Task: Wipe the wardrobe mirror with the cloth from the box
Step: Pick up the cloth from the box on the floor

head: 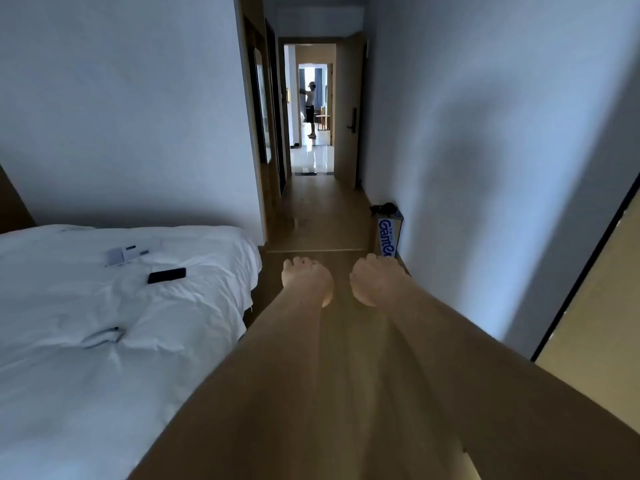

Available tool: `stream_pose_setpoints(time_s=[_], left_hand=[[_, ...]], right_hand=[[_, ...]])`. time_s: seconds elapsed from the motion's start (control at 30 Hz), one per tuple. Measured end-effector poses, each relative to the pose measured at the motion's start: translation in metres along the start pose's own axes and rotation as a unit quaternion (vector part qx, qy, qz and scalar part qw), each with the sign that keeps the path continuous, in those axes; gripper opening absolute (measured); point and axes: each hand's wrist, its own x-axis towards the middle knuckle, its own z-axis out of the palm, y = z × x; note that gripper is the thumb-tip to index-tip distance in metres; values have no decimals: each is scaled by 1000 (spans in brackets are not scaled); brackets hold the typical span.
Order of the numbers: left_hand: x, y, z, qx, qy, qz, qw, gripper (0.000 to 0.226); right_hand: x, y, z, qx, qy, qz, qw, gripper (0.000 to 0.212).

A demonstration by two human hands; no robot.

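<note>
While both arms stretch out over the wooden floor (318, 223), the left hand (306, 282) and right hand (375, 284) hang with fingers loosely curled, holding nothing. The fetching step looks not yet begun: the dark cloth (383, 208) lies on top of the box (388, 237), which stands against the wall at one o'clock, just beyond the right hand. Next, that hand probably has to reach forward and pinch the cloth off. The wardrobe mirror (264, 105), seen nearly edge-on, is at eleven o'clock up the corridor.
</note>
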Motion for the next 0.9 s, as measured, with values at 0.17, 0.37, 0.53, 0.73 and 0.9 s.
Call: stream_pose_setpoints(time_s=[0.17,0.37,0.53,0.73,0.9], left_hand=[[18,-12,-10,19,-7,-6,1000,59],[60,-5,-4,16,-3,0,1000,63],[117,14,-2,22,-20,0,1000,61],[197,49,-10,18,-41,-8,999,60],[255,68,-6,10,-63,-15,998,61]], right_hand=[[24,0,4,-5,18,-18,1000,33],[67,14,16,-4,12,-16,1000,30],[118,43,28,20,6,-8,1000,30],[195,102,35,23,-9,-20,1000,34],[253,146,50,38,-19,-19,999,34]])
